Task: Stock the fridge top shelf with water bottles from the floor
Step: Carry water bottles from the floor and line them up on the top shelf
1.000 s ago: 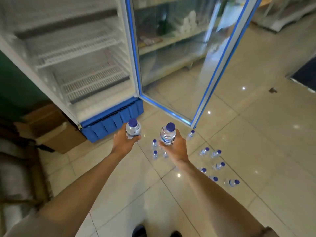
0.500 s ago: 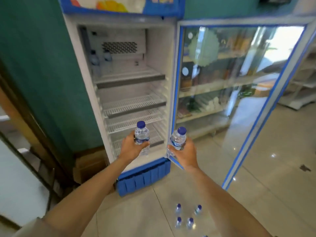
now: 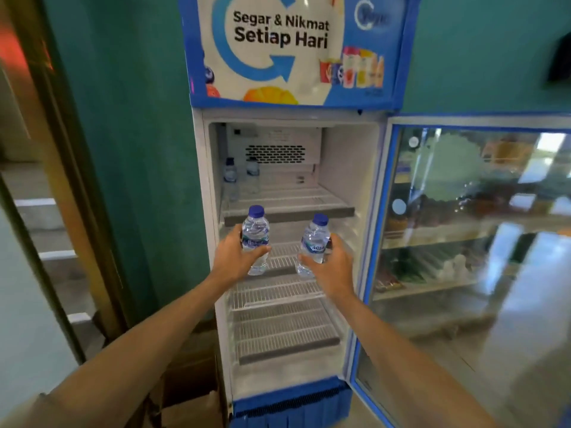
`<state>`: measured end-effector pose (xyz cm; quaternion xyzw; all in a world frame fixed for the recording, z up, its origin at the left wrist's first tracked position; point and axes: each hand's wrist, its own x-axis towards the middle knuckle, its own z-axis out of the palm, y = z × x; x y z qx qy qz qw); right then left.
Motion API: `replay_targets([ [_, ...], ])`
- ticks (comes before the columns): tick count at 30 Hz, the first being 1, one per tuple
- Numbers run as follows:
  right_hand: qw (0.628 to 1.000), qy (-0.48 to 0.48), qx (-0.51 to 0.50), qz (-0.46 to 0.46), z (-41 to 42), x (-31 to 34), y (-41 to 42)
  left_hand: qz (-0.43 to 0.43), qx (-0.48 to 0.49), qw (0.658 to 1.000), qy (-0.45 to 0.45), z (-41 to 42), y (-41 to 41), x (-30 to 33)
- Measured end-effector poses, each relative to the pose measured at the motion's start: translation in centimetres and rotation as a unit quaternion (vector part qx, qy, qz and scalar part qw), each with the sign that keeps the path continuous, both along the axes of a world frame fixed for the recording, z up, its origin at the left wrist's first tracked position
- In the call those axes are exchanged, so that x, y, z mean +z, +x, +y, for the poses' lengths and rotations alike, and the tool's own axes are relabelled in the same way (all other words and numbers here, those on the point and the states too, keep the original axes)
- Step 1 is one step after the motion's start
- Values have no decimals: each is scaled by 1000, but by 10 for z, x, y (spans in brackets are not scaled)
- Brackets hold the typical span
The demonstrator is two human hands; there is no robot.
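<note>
My left hand grips a small clear water bottle with a blue cap, held upright in front of the open fridge. My right hand grips a second such bottle, tilted slightly left. Both bottles hang at about the height of the second shelf, below the top shelf. Two water bottles stand at the back left of the top shelf. The bottles on the floor are out of view.
The fridge's glass door stands open to the right. Bare wire shelves fill the lower fridge. A green wall lies to the left, with cardboard boxes at the fridge's lower left.
My view has swung up from the floor to the fridge front. Both hands have risen with their bottles, from near the fridge base to about second-shelf height.
</note>
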<state>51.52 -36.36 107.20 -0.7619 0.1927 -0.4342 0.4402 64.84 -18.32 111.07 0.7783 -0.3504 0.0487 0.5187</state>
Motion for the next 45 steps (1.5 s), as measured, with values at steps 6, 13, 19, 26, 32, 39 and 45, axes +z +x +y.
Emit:
replay_targets([
  [6, 998, -61, 23, 22, -55, 42, 90, -16, 62, 998, -24, -51, 72, 29],
  [13, 997, -68, 36, -1, -98, 51, 171, -27, 134, 990, -22, -89, 132, 37],
  [19, 998, -54, 31, 6, -134, 51, 244, -31, 151, 988, 0, -116, 200, 38],
  [26, 998, -55, 27, 16, -153, 52, 311, 21, 152, 988, -1, -142, 255, 27],
  [32, 996, -61, 54, 43, -160, 36, 352, 43, 181, 982, -20, -158, 277, 9],
  [39, 993, -21, 91, 75, -171, 30, 389, 42, 232, 971, -35, -163, 301, -3],
  [45, 991, -25, 107, 78, -179, 27, 416, 14, 238, 971, -37, -172, 312, -5],
])
